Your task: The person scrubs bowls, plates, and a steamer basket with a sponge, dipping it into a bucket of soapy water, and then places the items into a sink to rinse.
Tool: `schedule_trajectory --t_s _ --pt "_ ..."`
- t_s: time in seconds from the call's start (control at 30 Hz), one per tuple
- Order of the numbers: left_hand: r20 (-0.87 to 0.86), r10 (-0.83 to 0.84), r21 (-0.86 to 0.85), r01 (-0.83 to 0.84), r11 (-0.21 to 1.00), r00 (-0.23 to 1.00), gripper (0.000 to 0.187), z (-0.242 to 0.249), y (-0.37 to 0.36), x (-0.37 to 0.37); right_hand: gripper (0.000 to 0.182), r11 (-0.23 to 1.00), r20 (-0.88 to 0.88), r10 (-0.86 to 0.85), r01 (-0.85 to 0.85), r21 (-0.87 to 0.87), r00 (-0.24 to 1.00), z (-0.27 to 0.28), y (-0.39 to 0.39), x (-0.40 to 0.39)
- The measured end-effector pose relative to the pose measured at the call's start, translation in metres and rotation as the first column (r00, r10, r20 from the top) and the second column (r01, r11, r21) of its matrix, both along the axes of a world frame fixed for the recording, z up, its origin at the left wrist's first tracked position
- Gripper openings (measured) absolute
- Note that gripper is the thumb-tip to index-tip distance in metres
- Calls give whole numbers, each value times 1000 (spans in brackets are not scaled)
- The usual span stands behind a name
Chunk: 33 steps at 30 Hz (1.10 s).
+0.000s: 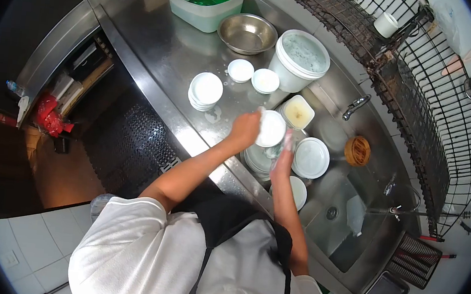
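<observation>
My left hand grips the rim of a small white bowl, tilted over the sink's left basin. At the bowl's other side is my right hand, with suds on its fingers and a foamy greenish patch by the palm; what it holds I cannot tell. Beneath both hands sits a large round dish, partly covered by them. A square tub of yellowish liquid stands just beyond the bowl. Right of my right hand is a round white container, and a white bowl lies nearer me, partly behind my forearm.
Stacked white bowls and two small bowls stand on the steel counter. Behind are a metal basin, a white bucket and a tub of green liquid. A faucet and wire rack line the wall.
</observation>
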State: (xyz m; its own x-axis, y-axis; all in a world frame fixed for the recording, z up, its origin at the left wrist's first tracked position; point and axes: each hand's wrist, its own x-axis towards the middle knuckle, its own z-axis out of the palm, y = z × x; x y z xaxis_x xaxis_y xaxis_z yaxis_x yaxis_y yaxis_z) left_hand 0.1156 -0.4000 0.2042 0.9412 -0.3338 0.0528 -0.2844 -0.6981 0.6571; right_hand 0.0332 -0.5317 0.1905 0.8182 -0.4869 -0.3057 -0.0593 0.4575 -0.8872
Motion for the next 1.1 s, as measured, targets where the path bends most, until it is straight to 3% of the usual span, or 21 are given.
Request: schedule_trajectory --t_s 0.03,0.07,0.17,0.23,0.3,0.33,0.43,0.47,0.57,0.6,0.67,0.73,0.8,0.83,0.87,0.97,1.0,1.1 --pt "23 17 31 -18 999 1000 20 -4 13 4 59 994 -1 -2 1 -111 1000 5 12 3" --pt "38 11 70 -13 997 999 17 -8 24 6 53 990 -8 -113 111 -88 994 8 28 7" --pt "87 -38 181 22 983 995 12 -16 53 6 53 965 -127 115 -141 -221 985 -30 29 21" --pt "143 -99 242 62 968 985 11 -7 63 12 50 969 -160 113 -144 -202 981 -57 39 37" --pt "288 -42 195 -15 981 957 10 25 66 27 47 966 -259 154 -200 -161 954 -87 44 56" --pt "358 -12 166 -51 985 934 10 42 67 38 47 920 -273 123 -213 -330 954 -99 49 64" --pt "417 16 188 -104 977 909 17 54 69 100 51 785 -533 75 -379 -490 843 -79 65 80" --pt "463 6 201 -112 973 887 16 45 69 127 52 744 -527 65 -393 -540 847 -89 68 86" --pt "424 -99 347 -61 936 900 16 13 65 201 59 780 -505 101 -384 -494 857 -94 77 91" --pt "347 -132 400 -19 916 929 16 -1 64 223 65 774 -492 127 -396 -494 861 -104 77 91" --pt "185 -190 496 76 865 964 16 -35 61 264 60 873 -356 172 -310 -377 918 -109 74 79" --pt "-106 -134 439 167 883 985 19 -64 60 303 51 912 -300 231 -314 -266 926 -90 67 62" --pt "-411 -73 349 230 908 909 24 -77 60 329 47 940 -330 297 -336 -66 896 -75 55 40" --pt "-560 -43 293 246 924 828 28 -81 59 335 45 940 -337 332 -340 38 881 -73 49 26" --pt "-693 -15 239 249 938 720 33 -86 57 341 42 964 -315 263 -258 58 912 -70 45 11" --pt "-645 -110 -36 113 993 756 34 -119 56 348 37 996 -244 46 -26 85 969 -86 33 -40" --pt "-670 -94 31 154 988 737 36 -117 56 353 35 992 -265 8 27 126 964 -86 28 -59" --pt "-756 -88 -91 29 995 649 34 -117 66 359 28 959 -324 -165 229 169 931 -76 21 -112"
